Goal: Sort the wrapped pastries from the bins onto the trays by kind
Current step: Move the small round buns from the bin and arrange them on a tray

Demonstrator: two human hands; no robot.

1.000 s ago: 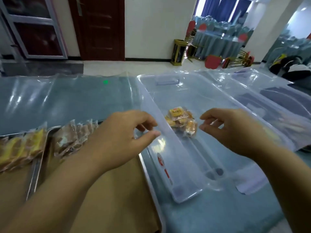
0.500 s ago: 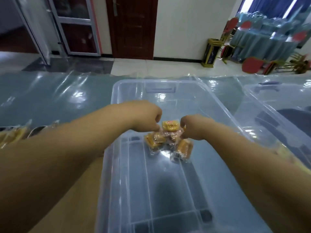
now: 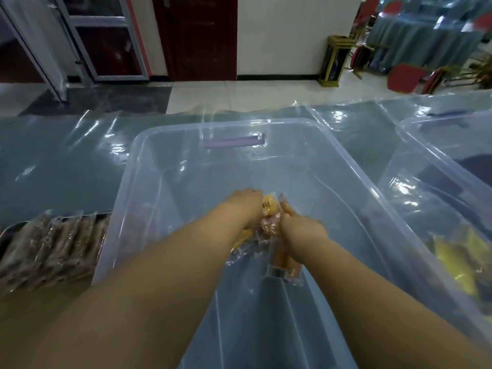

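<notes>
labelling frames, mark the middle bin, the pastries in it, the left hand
middle bin [image 3: 141,182], head view, left wall
pastries [image 3: 282,259], head view, orange wrapper
left hand [image 3: 243,206], head view, back of hand

This looks like a banquet hall or hotel function room. At the far right stand tables draped to the floor in blue-grey cloth [image 3: 423,35], with red-backed chairs on gilt frames [image 3: 404,81] near them. A gold-trimmed stand [image 3: 334,61] sits against the white wall on a pale tiled floor [image 3: 239,94], not far from a dark wooden door [image 3: 197,35]. The work table [image 3: 53,161] here has the same blue-grey cover under clear plastic sheeting.
</notes>
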